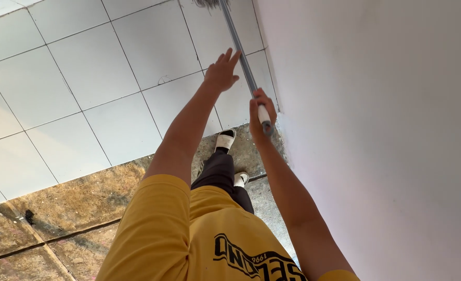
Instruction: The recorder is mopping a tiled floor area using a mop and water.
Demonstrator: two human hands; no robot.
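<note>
Here we note our right hand (pixel 261 112), fingers wrapped tight around the grey mop handle's (pixel 239 46) white grip; our left hand (pixel 221 73), fingers spread open, hovers just beside the shaft, holding nothing.

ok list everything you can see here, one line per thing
long handle: 1, grey metal with a white grip at the near end, slanting along the wall
mop head: 1, grey, only its edge seen at the top of the view
floor tiles: many, white, left and upper part of the view
stone step: 1, brown and mottled, under the feet
wall: 1, white, right side
shoes: 2, white, on the step
trousers: 1, black
shirt: 1, yellow with black print
left hand: 1, fingers spread, beside the handle
right hand: 1, gripping the white end
</note>
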